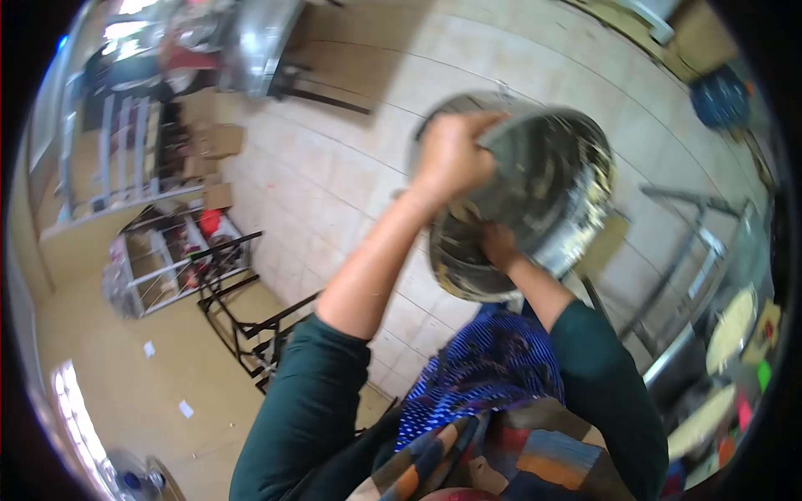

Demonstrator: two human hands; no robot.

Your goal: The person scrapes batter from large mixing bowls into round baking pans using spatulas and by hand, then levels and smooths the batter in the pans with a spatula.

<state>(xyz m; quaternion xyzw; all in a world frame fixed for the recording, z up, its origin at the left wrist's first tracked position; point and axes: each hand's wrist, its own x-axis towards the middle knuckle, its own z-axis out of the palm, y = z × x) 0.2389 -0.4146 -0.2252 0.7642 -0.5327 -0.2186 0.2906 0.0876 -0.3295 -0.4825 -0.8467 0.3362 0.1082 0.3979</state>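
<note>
A large metal mixing bowl [535, 179] is tipped on its side in front of me, its mouth facing me. Pale, sticky batter or dough is smeared along its inner wall and rim. My left hand [458, 154] is closed over the bowl's upper left rim. Down inside the bowl, near the lower side, is my right hand [499, 245]. Its fingers look bent together against the inner wall, at a small pale patch. Blur and shadow hide whether they hold a tool there.
Black metal frames [251, 326] stand on the tiled floor to the left, beside a white rack [163, 263]. On the right are a grey metal stand [693, 234] and a counter bearing pale round-edged trays [731, 330]. A blue water jug [720, 96] is at upper right.
</note>
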